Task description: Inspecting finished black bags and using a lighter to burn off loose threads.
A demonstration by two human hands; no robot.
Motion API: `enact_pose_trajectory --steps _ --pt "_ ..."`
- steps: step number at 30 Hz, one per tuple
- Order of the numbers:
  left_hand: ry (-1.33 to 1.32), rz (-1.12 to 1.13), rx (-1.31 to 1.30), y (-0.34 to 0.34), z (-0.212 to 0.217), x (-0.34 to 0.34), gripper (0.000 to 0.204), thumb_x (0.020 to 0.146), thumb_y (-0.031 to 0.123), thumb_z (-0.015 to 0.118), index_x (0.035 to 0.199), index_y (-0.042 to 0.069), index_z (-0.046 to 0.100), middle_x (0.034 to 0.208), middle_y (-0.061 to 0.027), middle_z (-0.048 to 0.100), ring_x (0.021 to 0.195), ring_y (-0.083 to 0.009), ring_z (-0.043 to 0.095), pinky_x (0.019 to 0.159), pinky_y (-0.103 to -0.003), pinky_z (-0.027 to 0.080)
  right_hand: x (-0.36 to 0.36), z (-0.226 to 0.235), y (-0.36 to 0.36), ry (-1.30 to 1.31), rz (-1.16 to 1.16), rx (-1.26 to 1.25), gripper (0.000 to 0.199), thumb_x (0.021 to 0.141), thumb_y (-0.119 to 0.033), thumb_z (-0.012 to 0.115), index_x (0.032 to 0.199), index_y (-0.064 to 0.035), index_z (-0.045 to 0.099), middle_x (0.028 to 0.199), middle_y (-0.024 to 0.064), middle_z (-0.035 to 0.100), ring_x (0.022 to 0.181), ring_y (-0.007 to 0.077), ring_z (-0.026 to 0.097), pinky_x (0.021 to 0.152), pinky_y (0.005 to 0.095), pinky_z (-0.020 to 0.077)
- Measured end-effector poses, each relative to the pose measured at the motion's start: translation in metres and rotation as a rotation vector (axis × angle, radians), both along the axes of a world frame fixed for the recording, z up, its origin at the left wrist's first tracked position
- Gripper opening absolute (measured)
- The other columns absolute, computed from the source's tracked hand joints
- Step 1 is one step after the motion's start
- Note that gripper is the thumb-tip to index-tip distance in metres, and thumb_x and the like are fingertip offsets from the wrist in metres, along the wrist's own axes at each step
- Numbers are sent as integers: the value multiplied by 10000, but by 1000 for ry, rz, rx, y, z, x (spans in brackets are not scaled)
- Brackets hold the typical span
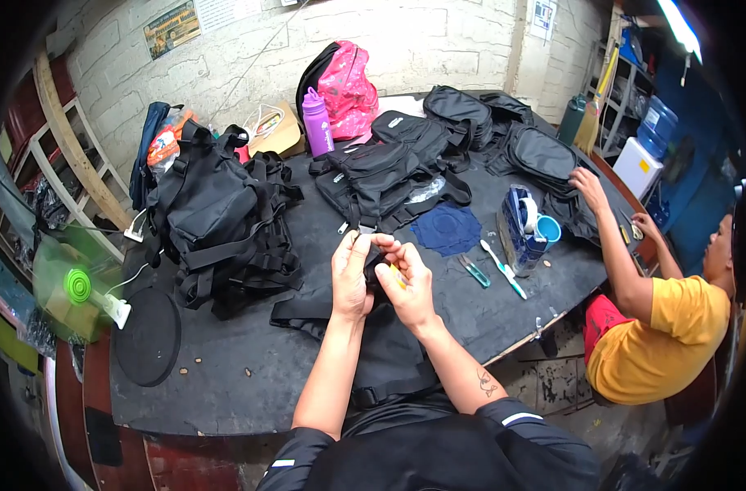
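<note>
My left hand [354, 277] is closed, its fingertips meeting those of the right hand above a black bag [393, 348] at the table's near edge. Whatever the left fingers pinch is too small to name. My right hand [407, 286] is curled around a small yellow object [400, 277], mostly hidden by the fingers. Dark material shows between the two palms. A black strap [299, 315] lies left of my wrists. Just beyond my fingertips are black bags [365, 176] with buckles and zips.
A pile of black bags [213, 209] stands on the left. To the right lie navy cloth [447, 229], green-handled snips [474, 272], a toothbrush [502, 268] and a blue container [516, 229] holding tape. A co-worker in yellow [660, 335] reaches over the table's right side. A green fan [78, 285] stands left.
</note>
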State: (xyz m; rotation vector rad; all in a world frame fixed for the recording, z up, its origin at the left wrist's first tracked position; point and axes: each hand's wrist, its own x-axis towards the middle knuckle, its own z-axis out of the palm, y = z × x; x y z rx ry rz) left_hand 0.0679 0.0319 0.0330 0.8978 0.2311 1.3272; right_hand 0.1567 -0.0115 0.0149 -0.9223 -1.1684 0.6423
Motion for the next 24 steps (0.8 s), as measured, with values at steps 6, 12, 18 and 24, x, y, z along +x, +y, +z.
enact_pose_trajectory --steps 6,12,18,24 --pt "-50 -113 -75 4 -5 -5 137 920 153 503 866 28 512 877 -123 640 819 -194 632 779 -313 517 -3 4 -3 -286 -241 36 253 745 -154 667 886 -9 517 777 138 624 692 225 648 629 301 503" --pt "-85 -141 -90 5 -7 -7 125 911 143 508 880 23 519 866 -124 643 820 -201 639 782 -320 521 -5 2 -2 -316 -250 20 242 716 -132 636 883 -4 516 799 152 633 738 284 659 651 327 516" --pt "-55 -135 -92 6 -11 -8 121 910 139 508 892 21 527 862 -119 644 816 -205 639 780 -324 523 -7 2 0 -278 -256 30 227 727 -126 631 876 -2 512 803 153 632 742 282 661 657 322 517" --pt "-101 -141 -95 10 -13 -5 141 914 151 505 885 17 540 864 -119 643 803 -200 636 770 -320 523 -5 4 -1 -254 -220 -6 228 723 -58 617 900 31 502 821 115 615 741 136 582 699 262 475"
